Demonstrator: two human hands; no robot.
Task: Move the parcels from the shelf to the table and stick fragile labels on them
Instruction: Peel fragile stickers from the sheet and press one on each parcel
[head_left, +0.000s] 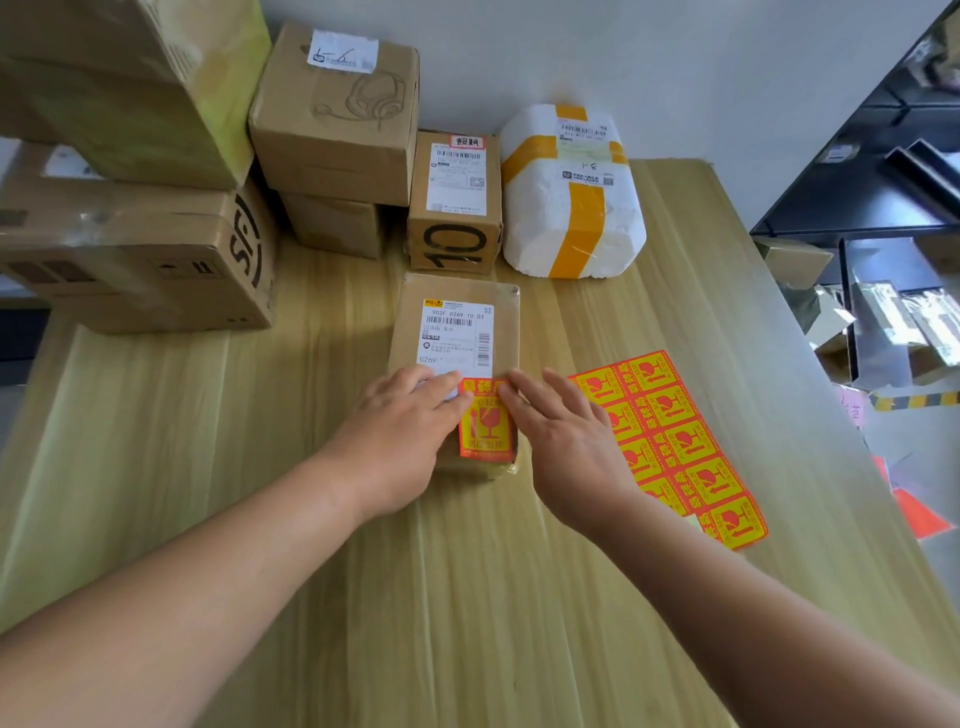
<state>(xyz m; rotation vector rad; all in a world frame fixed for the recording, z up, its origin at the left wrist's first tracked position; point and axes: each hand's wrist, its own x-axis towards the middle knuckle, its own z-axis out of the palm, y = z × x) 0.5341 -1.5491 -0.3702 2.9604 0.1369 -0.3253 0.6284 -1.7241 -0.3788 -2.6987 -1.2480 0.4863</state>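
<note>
both hands lie flat with grip open, left hand (402, 434) and right hand (563, 441) pressing a label (487, 423) onto the parcel (457, 358) on the pale wood bench (467, 597). a label sheet (670, 441) lies just right; more boxes (337, 114) stand farther back against the white wall (675, 62), dark shelf (883, 182) at right.

A parcel-handling room: taped brown cardboard parcels (332, 114) crowd the far edge of the pale wooden table (467, 597), dark metal shelving (883, 171) alongside.

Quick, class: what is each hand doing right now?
Left hand: open, flat on the small parcel, holding nothing.
Right hand: open, fingertips pressing the fragile label.
</note>
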